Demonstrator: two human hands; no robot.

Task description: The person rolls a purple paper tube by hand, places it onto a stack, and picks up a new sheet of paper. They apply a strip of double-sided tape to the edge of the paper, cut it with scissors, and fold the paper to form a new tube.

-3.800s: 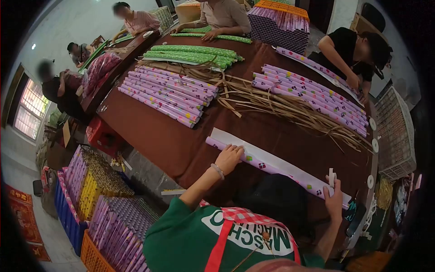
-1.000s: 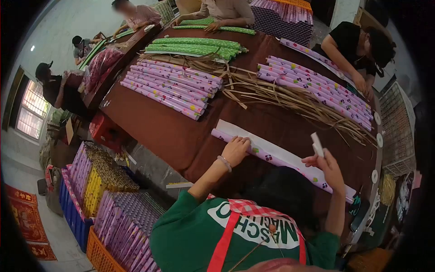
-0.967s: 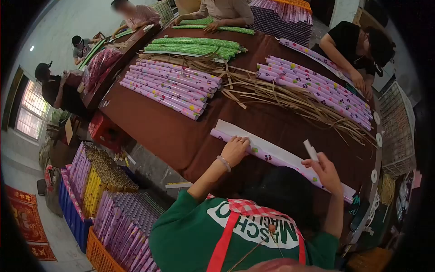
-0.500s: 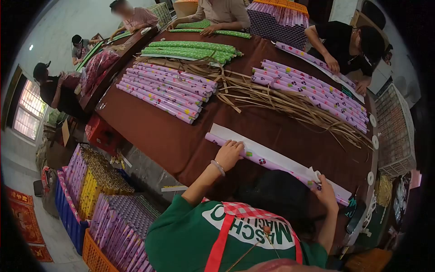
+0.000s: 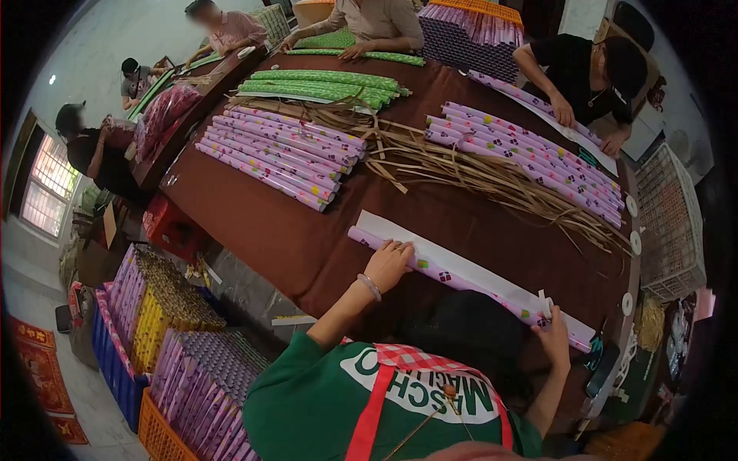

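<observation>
A roll of purple patterned wrapping paper lies across the brown-covered table close to my body, with a flap of its white underside showing along the far edge. My left hand is closed over the roll near its left end, fingers lying across the top. Toward the other end, my right hand is closed on the roll, thumb and fingers bent at its edge. A small white strip sticks up at those fingertips; whether they pinch it is hard to see.
Finished purple rolls lie beyond, beside brown paper strips and green rolls. White tape rolls line the right edge near scissors. Crates of rolls stand lower left. A co-worker handles another roll across the table.
My right hand and the white strip have shifted slightly along the roll, the strip now standing more upright. My left hand stays in place. The co-worker at the right has moved slightly.
</observation>
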